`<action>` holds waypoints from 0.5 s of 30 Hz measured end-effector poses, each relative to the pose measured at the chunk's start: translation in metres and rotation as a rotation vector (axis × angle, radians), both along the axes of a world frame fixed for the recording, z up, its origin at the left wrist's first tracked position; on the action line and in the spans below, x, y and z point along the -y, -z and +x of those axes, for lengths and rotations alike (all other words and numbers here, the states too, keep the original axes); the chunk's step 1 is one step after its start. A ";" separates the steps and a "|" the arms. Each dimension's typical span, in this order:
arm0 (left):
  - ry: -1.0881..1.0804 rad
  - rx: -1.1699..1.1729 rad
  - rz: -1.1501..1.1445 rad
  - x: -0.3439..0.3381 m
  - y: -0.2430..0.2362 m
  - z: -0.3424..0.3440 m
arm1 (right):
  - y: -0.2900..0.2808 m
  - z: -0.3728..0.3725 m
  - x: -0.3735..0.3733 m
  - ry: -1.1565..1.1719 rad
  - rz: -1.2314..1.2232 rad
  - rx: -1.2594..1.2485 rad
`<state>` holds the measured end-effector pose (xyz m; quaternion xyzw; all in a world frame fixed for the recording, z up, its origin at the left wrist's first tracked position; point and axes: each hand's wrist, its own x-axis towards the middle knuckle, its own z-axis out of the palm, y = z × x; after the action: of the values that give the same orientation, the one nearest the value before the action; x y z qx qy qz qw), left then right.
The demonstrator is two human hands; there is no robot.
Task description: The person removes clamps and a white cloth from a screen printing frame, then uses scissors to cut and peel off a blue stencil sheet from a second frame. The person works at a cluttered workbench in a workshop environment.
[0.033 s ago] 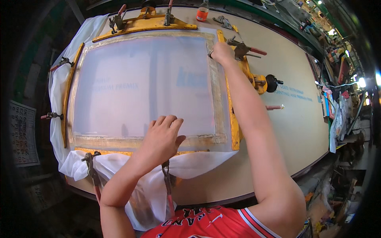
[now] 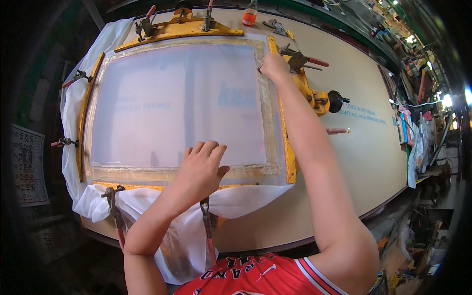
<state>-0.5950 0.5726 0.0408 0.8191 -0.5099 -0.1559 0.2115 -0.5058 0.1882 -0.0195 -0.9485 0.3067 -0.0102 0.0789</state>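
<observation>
A stretched translucent mesh screen (image 2: 147,128) with taped borders is held among yellow clamp bars (image 2: 78,157) with red-handled clamps (image 2: 118,226). Loose white fabric (image 2: 241,199) hangs around its near and left sides. My left hand (image 2: 201,167) is over the screen's near taped edge, palm down, fingers apart and slightly curved; whether it touches the mesh I cannot tell. My right hand (image 2: 273,66) is closed at the screen's far right border, beside a clamp (image 2: 297,61), around something small and dark that I cannot make out.
The screen lies on a large beige board (image 2: 366,152). A bottle with an orange label (image 2: 249,17) and metal tools (image 2: 278,28) sit on the far edge. Cluttered shelving (image 2: 418,123) runs along the right; a printed sheet (image 2: 29,162) hangs at the left.
</observation>
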 end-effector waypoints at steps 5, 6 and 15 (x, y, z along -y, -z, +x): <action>0.002 0.034 -0.005 -0.009 -0.018 -0.017 | 0.001 -0.045 -0.023 0.035 -0.005 0.018; -0.006 0.036 -0.009 -0.016 -0.021 -0.021 | -0.002 -0.053 -0.036 0.024 0.013 0.005; -0.008 -0.022 -0.041 -0.034 -0.032 -0.052 | 0.003 -0.155 -0.104 0.020 0.043 0.072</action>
<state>-0.6470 0.6063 0.0731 0.8149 -0.5074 -0.1536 0.2344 -0.6606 0.2925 -0.0225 -0.9425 0.3134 -0.0384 0.1099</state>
